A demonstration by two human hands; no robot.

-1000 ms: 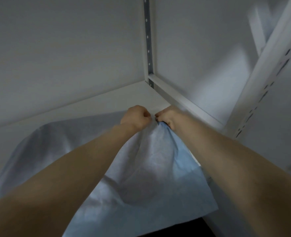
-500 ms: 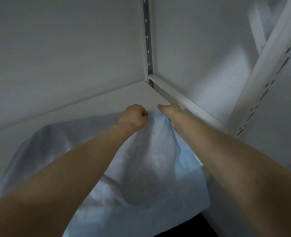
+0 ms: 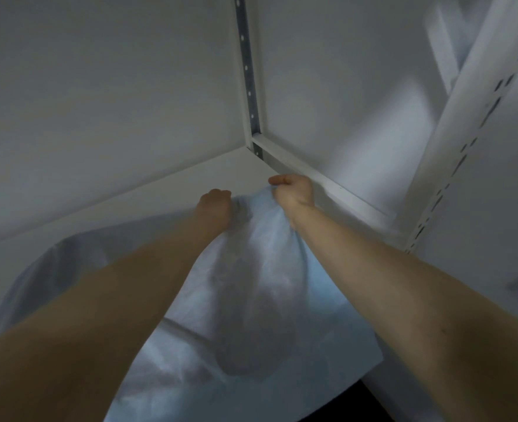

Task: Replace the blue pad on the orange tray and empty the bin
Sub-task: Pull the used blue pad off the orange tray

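Below-left of the post (image 3: 249,86), the left hand (image 3: 215,205) gripped the pad's (image 3: 260,269) far edge, fingers curled; below-right, the right hand (image 3: 292,193) pinched it. The pad draped limp over the shelf (image 3: 190,184) beneath the post: light, soft, easily crumpled, probably best held by its corners.

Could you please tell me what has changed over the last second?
The left hand and right hand have drawn apart, the left going left and the right toward the back rail, spreading the far edge of the blue pad between them. Both still grip that edge, and the pad still lies rumpled on the white shelf.
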